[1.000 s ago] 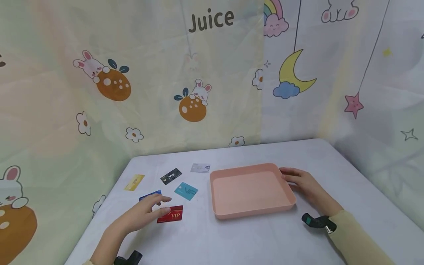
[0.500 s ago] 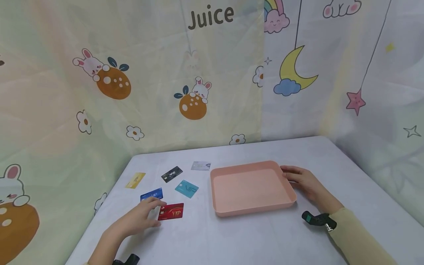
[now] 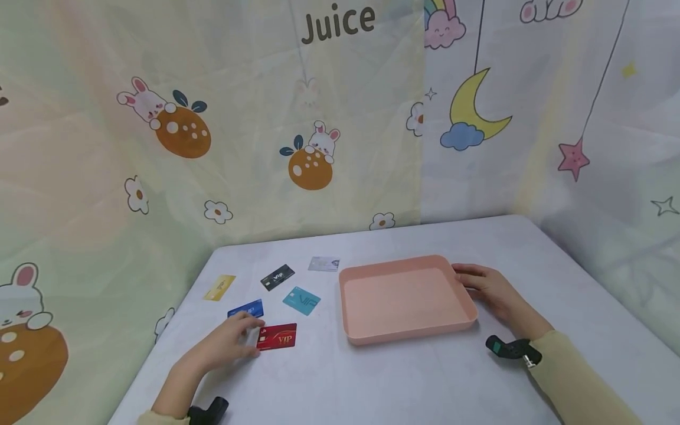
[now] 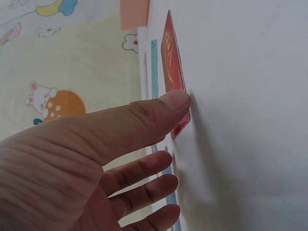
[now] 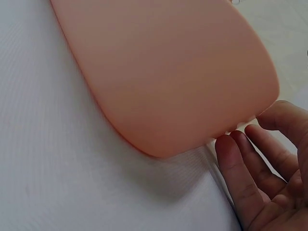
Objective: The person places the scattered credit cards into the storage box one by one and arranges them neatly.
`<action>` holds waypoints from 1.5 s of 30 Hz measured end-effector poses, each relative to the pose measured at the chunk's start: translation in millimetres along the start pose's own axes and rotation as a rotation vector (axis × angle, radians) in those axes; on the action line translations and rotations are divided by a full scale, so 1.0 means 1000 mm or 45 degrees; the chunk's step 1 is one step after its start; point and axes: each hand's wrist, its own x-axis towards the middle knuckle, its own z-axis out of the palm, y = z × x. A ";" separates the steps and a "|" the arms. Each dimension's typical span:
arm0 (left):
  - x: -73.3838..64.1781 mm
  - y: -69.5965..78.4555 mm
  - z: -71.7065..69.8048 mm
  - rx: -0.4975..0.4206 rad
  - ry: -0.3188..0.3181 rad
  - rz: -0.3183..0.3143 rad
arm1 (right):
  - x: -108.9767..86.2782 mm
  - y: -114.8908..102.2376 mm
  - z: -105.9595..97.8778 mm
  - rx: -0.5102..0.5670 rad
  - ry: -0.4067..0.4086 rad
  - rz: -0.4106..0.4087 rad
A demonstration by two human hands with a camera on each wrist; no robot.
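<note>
My left hand (image 3: 225,342) is at the left end of a red VIP card (image 3: 278,336) lying on the white table, pinching it with thumb and index finger at its two long edges. In the left wrist view the thumb (image 4: 175,99) overlaps the red card (image 4: 172,53) and the index finger is mostly hidden. Just behind that hand lies a blue card (image 3: 249,307), partly covered by the fingers. My right hand (image 3: 494,295) touches the right side of a pink tray (image 3: 406,339), its fingertips against the outer wall in the right wrist view.
Farther back lie a yellow card (image 3: 219,287), a black card (image 3: 277,277), a teal card (image 3: 301,300) and a silver-white card (image 3: 323,264). The pink tray stands right of the cards. A printed cloth backdrop (image 3: 319,218) rises behind the table.
My left hand has drawn back leftward from over the red card, and its thumb and index finger have come to the card's left end. The right hand stays at the tray.
</note>
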 end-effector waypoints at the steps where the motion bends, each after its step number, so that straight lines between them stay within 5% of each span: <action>1: 0.000 0.000 0.000 0.004 0.005 -0.006 | 0.000 -0.001 0.000 -0.003 -0.005 -0.006; 19: 0.004 0.003 0.004 -0.029 0.005 -0.018 | 0.001 0.003 0.002 0.131 0.112 -0.106; 34: 0.008 0.005 0.005 -0.038 0.004 -0.012 | 0.000 -0.001 0.008 0.017 0.236 -0.008; 45: 0.012 0.009 0.003 -0.018 -0.007 -0.033 | -0.003 -0.002 0.006 -0.056 0.145 -0.023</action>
